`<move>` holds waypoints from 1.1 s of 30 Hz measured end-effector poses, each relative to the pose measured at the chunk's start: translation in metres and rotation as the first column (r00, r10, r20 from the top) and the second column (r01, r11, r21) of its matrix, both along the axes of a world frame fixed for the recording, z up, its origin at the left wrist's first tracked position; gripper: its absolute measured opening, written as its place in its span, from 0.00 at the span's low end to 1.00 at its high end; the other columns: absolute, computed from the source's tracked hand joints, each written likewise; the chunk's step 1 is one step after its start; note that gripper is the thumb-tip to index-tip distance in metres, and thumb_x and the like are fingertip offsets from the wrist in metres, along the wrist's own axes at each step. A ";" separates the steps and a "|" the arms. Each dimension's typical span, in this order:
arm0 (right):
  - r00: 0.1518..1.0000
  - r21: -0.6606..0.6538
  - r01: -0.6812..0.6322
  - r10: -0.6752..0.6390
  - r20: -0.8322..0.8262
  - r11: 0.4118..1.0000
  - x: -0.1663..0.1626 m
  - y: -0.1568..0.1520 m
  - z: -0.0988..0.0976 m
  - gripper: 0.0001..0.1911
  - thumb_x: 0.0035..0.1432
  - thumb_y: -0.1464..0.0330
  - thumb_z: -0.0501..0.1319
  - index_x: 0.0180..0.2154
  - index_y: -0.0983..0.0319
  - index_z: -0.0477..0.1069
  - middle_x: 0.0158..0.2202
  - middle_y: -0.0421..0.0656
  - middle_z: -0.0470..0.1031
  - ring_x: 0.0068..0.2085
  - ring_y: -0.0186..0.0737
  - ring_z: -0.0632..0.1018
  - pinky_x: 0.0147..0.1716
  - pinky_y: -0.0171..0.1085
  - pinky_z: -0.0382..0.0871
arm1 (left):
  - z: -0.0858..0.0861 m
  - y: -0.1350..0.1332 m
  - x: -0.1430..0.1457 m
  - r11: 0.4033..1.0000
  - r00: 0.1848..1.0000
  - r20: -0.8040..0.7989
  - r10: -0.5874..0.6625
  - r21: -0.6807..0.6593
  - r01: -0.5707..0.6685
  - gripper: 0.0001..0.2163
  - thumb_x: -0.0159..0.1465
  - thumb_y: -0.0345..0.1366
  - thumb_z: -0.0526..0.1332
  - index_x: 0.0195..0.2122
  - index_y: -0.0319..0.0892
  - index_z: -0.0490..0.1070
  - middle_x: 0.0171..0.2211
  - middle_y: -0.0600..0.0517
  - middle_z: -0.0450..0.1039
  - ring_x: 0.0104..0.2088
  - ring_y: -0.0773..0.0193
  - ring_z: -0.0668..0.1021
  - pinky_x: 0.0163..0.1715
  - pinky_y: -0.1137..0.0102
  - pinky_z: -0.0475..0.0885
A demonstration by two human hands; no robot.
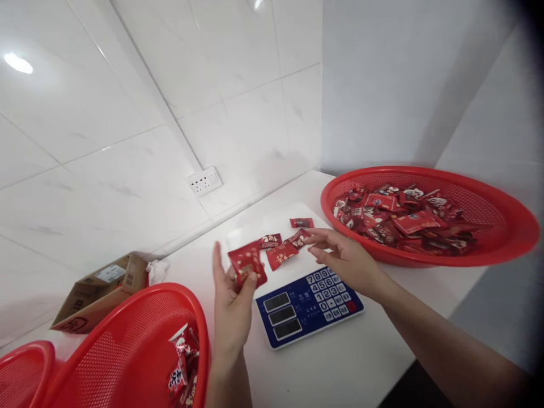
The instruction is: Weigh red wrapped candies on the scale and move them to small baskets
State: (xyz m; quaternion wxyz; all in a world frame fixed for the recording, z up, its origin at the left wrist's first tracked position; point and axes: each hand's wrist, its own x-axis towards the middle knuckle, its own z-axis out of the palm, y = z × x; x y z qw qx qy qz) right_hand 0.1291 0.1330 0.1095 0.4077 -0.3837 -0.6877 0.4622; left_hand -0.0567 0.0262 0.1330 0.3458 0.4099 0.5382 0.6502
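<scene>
My left hand (232, 306) is raised above the table, thumb and fingers closed on a red candy packet (246, 265). My right hand (342, 258) reaches over the scale's white platform, fingertips pinched on a small red packet (298, 239). A few more red packets (280, 254) lie on the platform of the blue-faced digital scale (308, 306). One packet (301, 222) sits at the platform's far edge.
A wide red mesh basket (488, 226) with several red packets stands at the right. Another red basket (127, 351) holding packets is at the near left, a third red rim (21, 368) beside it. A cardboard box (100, 289) and a wall socket (204, 181) are behind.
</scene>
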 end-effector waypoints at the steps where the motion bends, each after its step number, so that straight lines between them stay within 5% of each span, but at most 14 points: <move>1: 0.998 0.002 -0.065 0.065 0.026 0.998 0.002 -0.003 0.002 0.19 0.56 0.61 0.56 0.50 0.56 0.66 0.43 0.44 0.75 0.43 0.42 0.76 0.38 0.41 0.72 | 0.001 -0.002 0.002 0.989 0.989 -0.059 -0.136 -0.073 0.132 0.30 0.60 0.32 0.58 0.61 0.55 0.45 0.40 0.54 0.73 0.38 0.67 0.76 0.42 0.68 0.71; 3: 0.960 0.005 -0.261 0.259 0.107 0.965 0.008 -0.012 0.008 0.16 0.56 0.61 0.57 0.46 0.58 0.69 0.37 0.42 0.76 0.37 0.39 0.76 0.35 0.38 0.70 | 0.005 -0.006 0.008 0.895 0.877 -0.235 -0.418 -0.274 0.353 0.20 0.60 0.29 0.57 0.53 0.49 0.59 0.38 0.54 0.74 0.37 0.65 0.75 0.38 0.69 0.69; 6: 0.828 -0.015 -0.496 0.478 0.294 0.868 0.020 -0.029 0.021 0.12 0.55 0.60 0.60 0.37 0.60 0.73 0.32 0.41 0.77 0.32 0.38 0.75 0.31 0.35 0.67 | 0.015 -0.013 0.018 0.736 0.565 -0.478 -0.672 -0.514 0.440 0.11 0.58 0.29 0.58 0.42 0.46 0.68 0.37 0.54 0.74 0.36 0.63 0.75 0.34 0.71 0.67; 9: 0.725 -0.047 -0.566 0.524 0.446 0.823 0.032 -0.049 0.034 0.12 0.53 0.59 0.62 0.37 0.58 0.74 0.33 0.40 0.77 0.32 0.39 0.74 0.31 0.35 0.65 | 0.026 -0.022 0.025 0.647 0.342 -0.554 -0.759 -0.585 0.489 0.10 0.59 0.32 0.59 0.42 0.48 0.71 0.37 0.55 0.76 0.34 0.64 0.76 0.33 0.73 0.67; 12: 0.644 -0.092 -0.619 0.572 0.508 0.780 0.040 -0.066 0.039 0.15 0.49 0.57 0.66 0.38 0.56 0.73 0.33 0.39 0.77 0.33 0.40 0.74 0.31 0.35 0.64 | 0.031 -0.031 0.030 0.595 0.203 -0.583 -0.787 -0.628 0.502 0.11 0.60 0.33 0.60 0.43 0.49 0.72 0.37 0.54 0.78 0.35 0.62 0.78 0.33 0.74 0.69; 15: 0.615 -0.087 -0.629 0.563 0.552 0.773 0.042 -0.074 0.036 0.06 0.51 0.63 0.64 0.32 0.58 0.72 0.31 0.39 0.76 0.32 0.39 0.74 0.29 0.33 0.62 | 0.027 -0.035 0.037 0.567 0.080 -0.619 -0.782 -0.652 0.503 0.08 0.59 0.35 0.61 0.40 0.46 0.74 0.34 0.52 0.79 0.34 0.60 0.79 0.32 0.74 0.69; 22: 0.603 -0.018 -0.652 0.532 0.595 0.758 0.049 -0.071 0.029 0.07 0.57 0.71 0.57 0.26 0.59 0.68 0.27 0.39 0.74 0.29 0.36 0.73 0.28 0.32 0.60 | 0.013 -0.033 0.043 0.671 -0.015 -0.728 -0.685 -0.639 0.376 0.11 0.60 0.45 0.59 0.34 0.43 0.73 0.29 0.51 0.78 0.28 0.59 0.79 0.22 0.72 0.64; 30: 0.607 -0.066 -0.648 0.567 0.558 0.759 0.060 -0.071 0.027 0.05 0.54 0.65 0.61 0.29 0.59 0.70 0.29 0.38 0.75 0.31 0.36 0.73 0.29 0.32 0.61 | 0.019 -0.032 0.041 0.668 -0.102 -0.741 -0.664 -0.648 0.366 0.14 0.61 0.46 0.57 0.26 0.42 0.73 0.23 0.52 0.77 0.23 0.62 0.78 0.18 0.71 0.57; 33: 0.620 -0.060 -0.640 0.562 0.547 0.766 0.058 -0.071 0.028 0.12 0.50 0.57 0.64 0.31 0.58 0.71 0.31 0.39 0.76 0.32 0.39 0.73 0.30 0.34 0.62 | 0.021 -0.030 0.040 0.667 -0.086 -0.751 -0.654 -0.627 0.401 0.12 0.62 0.44 0.57 0.28 0.42 0.72 0.24 0.54 0.77 0.25 0.64 0.78 0.20 0.73 0.60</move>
